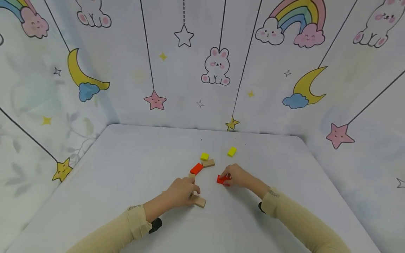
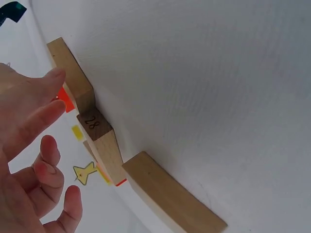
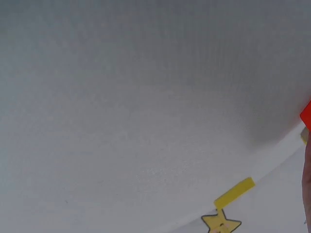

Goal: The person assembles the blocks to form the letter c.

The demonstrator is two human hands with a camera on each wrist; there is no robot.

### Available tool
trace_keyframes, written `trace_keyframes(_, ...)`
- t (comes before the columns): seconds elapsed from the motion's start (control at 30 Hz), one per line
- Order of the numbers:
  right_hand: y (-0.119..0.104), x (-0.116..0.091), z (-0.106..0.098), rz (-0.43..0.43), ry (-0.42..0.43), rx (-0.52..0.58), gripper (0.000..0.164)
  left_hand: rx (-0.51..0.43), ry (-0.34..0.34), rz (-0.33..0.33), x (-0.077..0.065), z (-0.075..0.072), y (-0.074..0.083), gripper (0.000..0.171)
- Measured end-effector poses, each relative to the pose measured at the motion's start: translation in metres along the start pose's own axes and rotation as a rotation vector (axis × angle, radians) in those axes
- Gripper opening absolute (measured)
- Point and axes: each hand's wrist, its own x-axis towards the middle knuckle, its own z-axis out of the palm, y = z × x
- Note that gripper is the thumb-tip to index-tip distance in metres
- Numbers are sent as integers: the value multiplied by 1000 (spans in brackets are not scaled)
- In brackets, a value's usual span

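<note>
My right hand point(image 1: 237, 175) pinches a red block point(image 1: 223, 180) on the white table. In the right wrist view only a corner of that red block point(image 3: 306, 116) and a bit of the hand show at the right edge. My left hand point(image 1: 181, 192) is over several plain wooden blocks, beside a wooden block point(image 1: 200, 201). In the left wrist view the left hand point(image 2: 34, 145) has loosely bent, spread fingers, with the thumb tip in front of a wooden block point(image 2: 75, 77). A block marked 28 point(image 2: 102, 141) adjoins that one, and another wooden block point(image 2: 170, 194) lies close by.
Beyond the left hand, a red block point(image 1: 197, 169) adjoins a wooden block point(image 1: 208, 163), with a yellow block point(image 1: 205, 156) just behind. Another yellow block point(image 1: 232, 151) lies farther right. A printed cloth wall point(image 1: 190, 70) surrounds the table's far and side edges.
</note>
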Motion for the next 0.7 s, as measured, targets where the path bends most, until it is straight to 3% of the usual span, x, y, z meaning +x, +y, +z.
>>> trace_keyframes(0.37, -19, -23, 11, -111, -41, 39, 18, -13, -38, -11, 1, 3, -2, 19)
trace_keyframes(0.7, -38, -38, 22, -133, -64, 61, 16, -65, -49, -7, 1, 1, -4, 17)
